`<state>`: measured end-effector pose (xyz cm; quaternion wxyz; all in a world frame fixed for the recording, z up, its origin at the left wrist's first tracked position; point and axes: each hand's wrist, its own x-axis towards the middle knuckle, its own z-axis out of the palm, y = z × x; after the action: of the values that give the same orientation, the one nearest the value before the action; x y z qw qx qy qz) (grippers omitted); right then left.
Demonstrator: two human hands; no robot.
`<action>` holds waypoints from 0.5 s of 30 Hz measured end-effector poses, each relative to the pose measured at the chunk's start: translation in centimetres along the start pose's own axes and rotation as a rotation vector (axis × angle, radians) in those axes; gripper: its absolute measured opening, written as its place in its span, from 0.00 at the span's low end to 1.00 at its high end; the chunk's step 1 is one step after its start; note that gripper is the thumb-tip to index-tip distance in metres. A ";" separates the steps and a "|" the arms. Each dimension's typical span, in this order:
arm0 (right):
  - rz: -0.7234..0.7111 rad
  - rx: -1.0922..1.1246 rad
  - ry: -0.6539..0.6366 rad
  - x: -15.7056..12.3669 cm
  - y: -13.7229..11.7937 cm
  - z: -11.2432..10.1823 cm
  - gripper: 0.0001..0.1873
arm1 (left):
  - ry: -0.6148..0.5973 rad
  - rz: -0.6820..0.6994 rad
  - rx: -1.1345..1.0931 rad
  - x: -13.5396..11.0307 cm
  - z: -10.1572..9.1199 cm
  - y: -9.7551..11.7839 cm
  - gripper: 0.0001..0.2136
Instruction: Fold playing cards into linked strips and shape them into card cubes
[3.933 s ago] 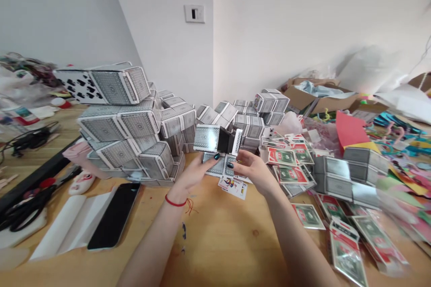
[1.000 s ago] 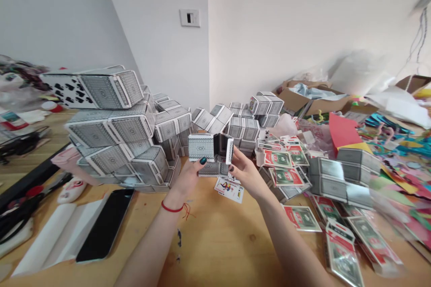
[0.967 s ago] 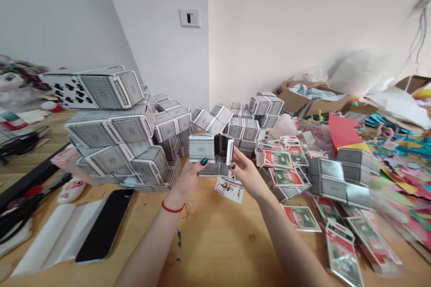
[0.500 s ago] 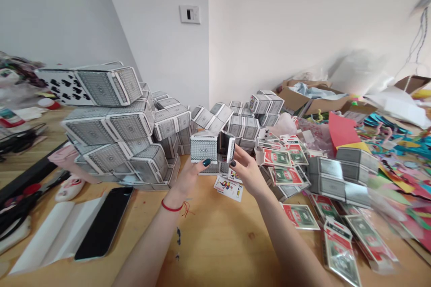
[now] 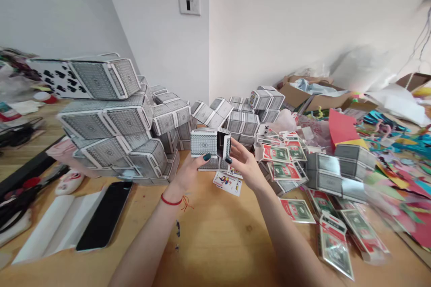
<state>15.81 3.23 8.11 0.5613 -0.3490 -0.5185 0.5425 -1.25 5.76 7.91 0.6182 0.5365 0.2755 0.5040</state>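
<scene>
A small cube folded from grey-backed playing cards point(image 5: 205, 142) hangs above the wooden table point(image 5: 208, 237). My left hand point(image 5: 188, 171) grips it from below, thumb on its front face. My right hand point(image 5: 244, 163) pinches a card flap point(image 5: 226, 145) on the cube's right side, partly folded in. A joker card point(image 5: 227, 183) and a few loose cards lie face up just under my hands. A red string bracelet sits on my left wrist.
A tall pile of card cubes point(image 5: 114, 121) stands at left, more cubes point(image 5: 249, 114) behind my hands. A black phone point(image 5: 104, 215) on white paper lies front left. Wrapped card packs point(image 5: 336, 242) and coloured paper point(image 5: 350, 128) crowd the right side.
The flap under my right fingers has swung closer to the cube's side. Both hands and the cube have stayed in about the same place; the view tilted slightly.
</scene>
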 end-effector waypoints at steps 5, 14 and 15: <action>-0.018 -0.002 -0.060 0.1 0.2 0.0 0.38 | -0.031 -0.002 -0.032 0.1 -0.2 0.2 0.18; 0.042 -0.098 -0.135 -1.4 1.3 -0.3 0.37 | -0.017 -0.113 0.002 -2.3 -0.5 -0.8 0.21; 0.045 -0.111 -0.156 -1.9 1.5 -0.4 0.38 | -0.005 -0.125 0.004 -2.9 -0.7 -0.8 0.24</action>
<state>16.10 1.72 6.23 0.4868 -0.3478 -0.5817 0.5511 -2.63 3.42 6.34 0.6482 0.5208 0.3076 0.4625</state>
